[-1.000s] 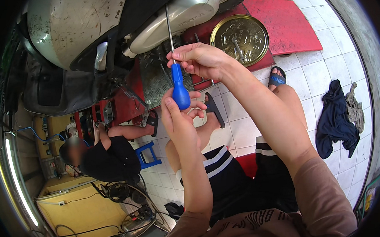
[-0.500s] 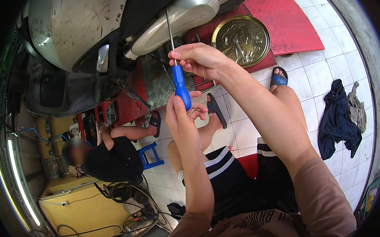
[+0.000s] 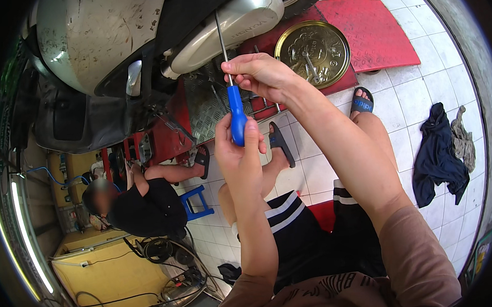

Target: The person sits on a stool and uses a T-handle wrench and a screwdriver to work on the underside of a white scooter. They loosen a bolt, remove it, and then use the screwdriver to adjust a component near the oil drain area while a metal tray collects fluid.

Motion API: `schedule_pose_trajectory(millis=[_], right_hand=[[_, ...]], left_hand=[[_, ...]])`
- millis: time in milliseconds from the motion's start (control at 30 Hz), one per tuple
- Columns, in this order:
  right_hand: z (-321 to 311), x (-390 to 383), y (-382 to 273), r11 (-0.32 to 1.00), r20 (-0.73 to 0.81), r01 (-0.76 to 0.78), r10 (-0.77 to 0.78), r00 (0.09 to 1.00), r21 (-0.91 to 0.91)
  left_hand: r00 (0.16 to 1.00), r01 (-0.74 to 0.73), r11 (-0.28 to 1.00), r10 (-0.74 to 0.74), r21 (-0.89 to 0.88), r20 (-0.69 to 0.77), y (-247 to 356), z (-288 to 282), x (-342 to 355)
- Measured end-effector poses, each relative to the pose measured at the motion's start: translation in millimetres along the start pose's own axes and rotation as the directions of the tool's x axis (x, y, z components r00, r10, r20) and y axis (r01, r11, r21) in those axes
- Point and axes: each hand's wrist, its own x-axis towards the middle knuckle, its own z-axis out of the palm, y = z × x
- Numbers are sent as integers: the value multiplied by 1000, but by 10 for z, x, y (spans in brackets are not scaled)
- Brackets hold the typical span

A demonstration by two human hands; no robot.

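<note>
A long screwdriver (image 3: 236, 112) with a blue handle and thin metal shaft points up and away from me. Its far end reaches the silver side cover (image 3: 245, 23) of a scooter; whether it touches a screw there I cannot tell. My left hand (image 3: 236, 154) is closed round the butt of the handle, its thumb along the right side. Higher up, my right hand (image 3: 261, 75) pinches the shaft between thumb and fingers, just above the handle.
Right of the cover, a round gold tray (image 3: 339, 73) with small metal parts and a tool rests on a red lift platform (image 3: 370, 36). Dark cloth (image 3: 438, 160) lies on the tiles. At left another person (image 3: 143, 206) sits by a blue stool (image 3: 197, 203), near cables and a compressor (image 3: 180, 287).
My left fingers, spread loosely before, have wrapped round the handle, and the thumb has swung to its right side. The right hand and screwdriver have shifted slightly right.
</note>
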Motion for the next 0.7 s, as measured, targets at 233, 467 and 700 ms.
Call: schedule_pose_trajectory(millis=[233,467,700], right_hand=[[30,4,-30,999,47,2,-5,999,47],[45,18,-12,996,-46,44,-48,998,-75],[64,95,-29,926,-198,144,-223,954,-349]], left_hand=[[1000,20,994,-21,-105,-15,-21,-42,37],[995,102,978,-101,-182,14,64,-41,39],[994,113,991,-112,-75,12,-2,-40,74]])
